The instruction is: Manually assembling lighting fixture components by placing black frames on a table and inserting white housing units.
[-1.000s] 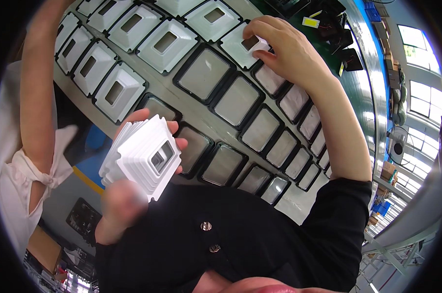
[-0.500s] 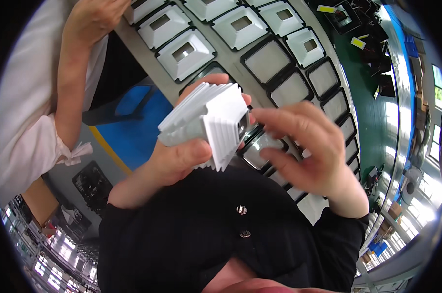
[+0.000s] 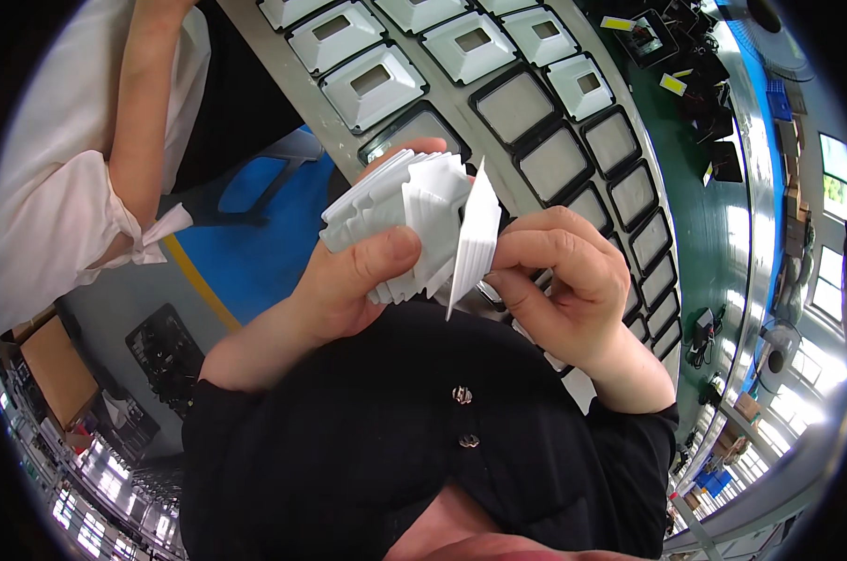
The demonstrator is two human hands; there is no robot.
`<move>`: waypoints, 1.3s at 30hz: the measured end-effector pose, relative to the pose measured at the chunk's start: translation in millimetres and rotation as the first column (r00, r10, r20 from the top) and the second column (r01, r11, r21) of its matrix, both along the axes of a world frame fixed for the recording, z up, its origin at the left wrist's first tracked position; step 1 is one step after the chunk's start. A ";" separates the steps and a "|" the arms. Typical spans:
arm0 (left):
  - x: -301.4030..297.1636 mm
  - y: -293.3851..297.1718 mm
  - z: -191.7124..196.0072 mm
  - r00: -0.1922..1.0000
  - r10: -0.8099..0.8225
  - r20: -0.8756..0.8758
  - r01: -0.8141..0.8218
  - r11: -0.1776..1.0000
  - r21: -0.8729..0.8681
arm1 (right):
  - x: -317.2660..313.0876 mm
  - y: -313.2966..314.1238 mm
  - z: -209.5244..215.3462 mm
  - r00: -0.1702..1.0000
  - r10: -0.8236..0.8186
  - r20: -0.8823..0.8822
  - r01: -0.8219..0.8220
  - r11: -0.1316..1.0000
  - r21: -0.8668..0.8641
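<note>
My left hand (image 3: 348, 285) is wrapped around a nested stack of white lamp reflectors (image 3: 428, 210), thumb across the near side. At the right end of the stack, one or several white reflectors (image 3: 479, 234) stand tilted away from the others, with a gap at the top. The thumb and bent fingers of my right hand (image 3: 568, 280) pinch the inner part of this end piece; its fingertips are partly hidden behind it. Beneath my hands are black rectangular frames (image 3: 554, 164) in rows on the table, some of them covered by the hands.
White reflectors (image 3: 372, 84) sit in black frames on the far part of the table (image 3: 297, 103). At the left is another person's arm (image 3: 143, 122) and light sleeve. Black lamp parts with yellow panels (image 3: 671, 84) lie beyond the right side. A blue area (image 3: 274, 271) shows at lower left.
My right hand has moved in from the right, and its fingers have closed on the end reflector. That piece has tipped away from the stack. The other person's hand has moved up, mostly out of view.
</note>
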State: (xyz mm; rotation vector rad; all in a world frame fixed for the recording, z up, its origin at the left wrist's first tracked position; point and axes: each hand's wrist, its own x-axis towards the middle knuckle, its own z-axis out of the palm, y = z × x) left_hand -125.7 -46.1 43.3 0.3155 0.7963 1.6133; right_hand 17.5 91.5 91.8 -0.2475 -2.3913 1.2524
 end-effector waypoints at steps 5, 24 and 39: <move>-2.5 1.2 -1.0 0.999 -0.030 -0.040 0.030 1.000 -0.002 | -2.5 9.6 -2.3 0.999 0.042 0.029 -0.039 0.996 -0.082; 13.9 -13.7 10.9 0.995 0.029 -0.091 -0.025 0.999 0.043 | 4.3 -14.1 12.2 0.983 0.080 0.165 -0.060 0.991 -0.118; 13.4 -41.2 14.9 0.966 0.096 -0.240 -0.066 0.989 0.129 | -0.2 -43.6 24.2 0.993 0.081 0.088 -0.058 0.968 -0.242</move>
